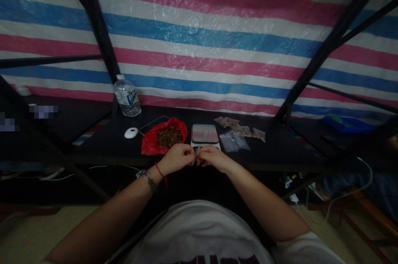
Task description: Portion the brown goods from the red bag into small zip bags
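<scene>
Between my two hands, at the table's front edge, is a small clear plastic bag (195, 156). My left hand (179, 157) pinches it from the left and my right hand (213, 157) from the right. Just behind them sits a digital scale (205, 133) with a bare, shiny plate. A red plastic bag (149, 141) lies open to the left, with brown dried pieces (168, 136) in it. Right of the scale lie flat clear bags (229, 141), and beyond them several small bags filled with brown pieces (242, 130).
A large clear bottle (127, 97) stands at the back left of the black table (280, 148). A white rounded device (131, 132) lies left of the red bag. Dark metal posts rise on both sides before a striped sheet (199, 40).
</scene>
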